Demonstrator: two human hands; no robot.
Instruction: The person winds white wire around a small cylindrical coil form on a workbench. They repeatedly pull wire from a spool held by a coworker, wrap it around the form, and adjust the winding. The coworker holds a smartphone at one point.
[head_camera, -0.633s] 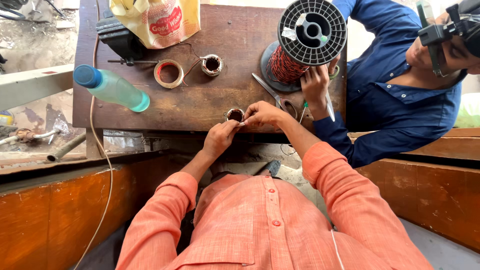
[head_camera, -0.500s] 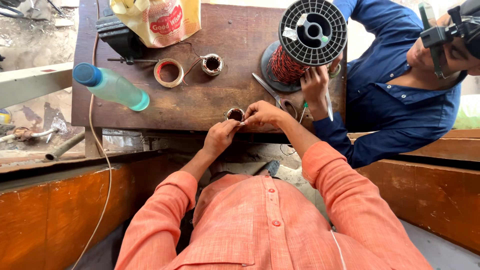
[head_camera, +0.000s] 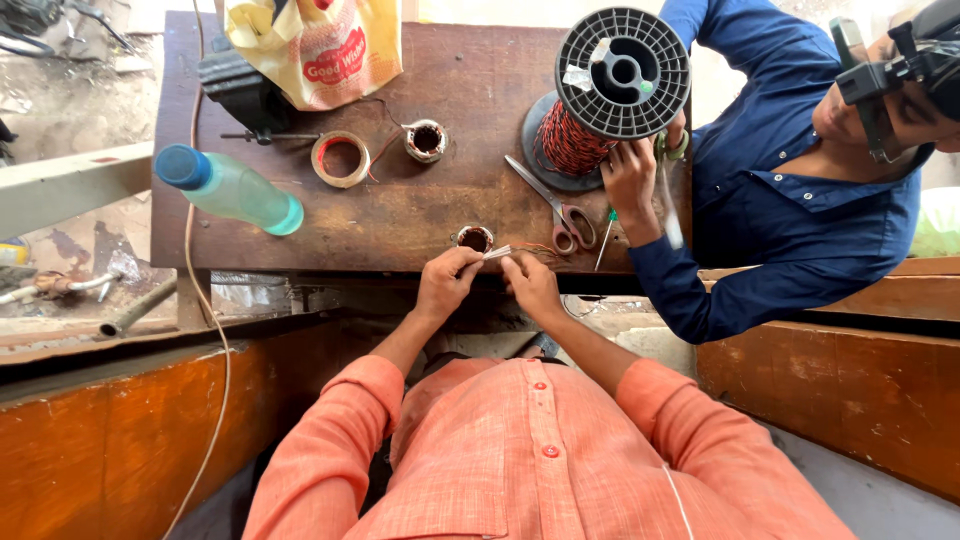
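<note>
Both arms reach forward, left hand (head_camera: 447, 283) and right hand (head_camera: 532, 285) close together, fingertips pinched.

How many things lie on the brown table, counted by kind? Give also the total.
Wire spool: 1
Small coils: 2
Tape roll: 1
Bottle: 1
Scissors: 1
Screwdriver: 1
Plastic bag: 1
Total: 8

Small white strip (head_camera: 497, 253), flat, horiz., pinched at both ends; round copper-wound coil (head_camera: 474, 238) just beside, at table edge.
</note>
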